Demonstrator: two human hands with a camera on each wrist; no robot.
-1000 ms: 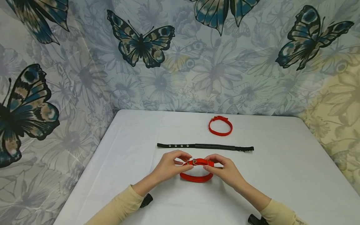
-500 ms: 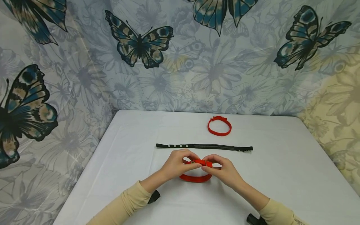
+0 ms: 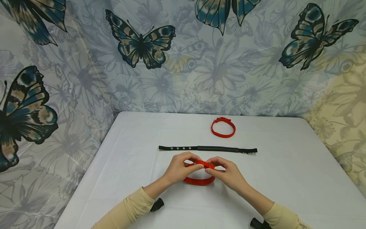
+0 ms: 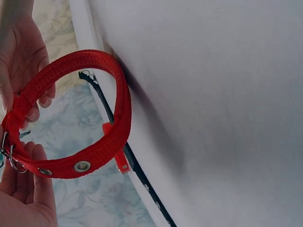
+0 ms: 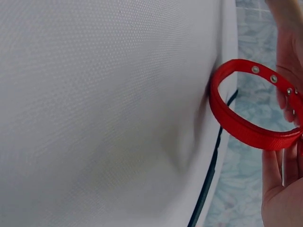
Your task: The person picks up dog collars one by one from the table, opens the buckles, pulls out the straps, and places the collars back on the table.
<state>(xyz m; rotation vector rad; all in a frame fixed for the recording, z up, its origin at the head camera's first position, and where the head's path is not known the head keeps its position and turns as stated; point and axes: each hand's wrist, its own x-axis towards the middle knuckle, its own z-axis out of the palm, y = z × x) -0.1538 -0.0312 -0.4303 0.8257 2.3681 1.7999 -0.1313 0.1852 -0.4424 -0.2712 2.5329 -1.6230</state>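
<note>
red collar (image 3: 199,181) is held between left hand (image 3: 179,167) and right hand (image 3: 229,173).

Perhaps a home, butterfly wallcovering (image 3: 183,90), table (image 3: 288,171)

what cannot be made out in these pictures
Head view: buckle of the held red collar, mostly covered by the left hand.
Head view: fittings at right end of black collar, too small.
Left wrist view: part of the far red collar, hidden behind the held red collar.
Right wrist view: held red collar, cut by right edge.
</note>
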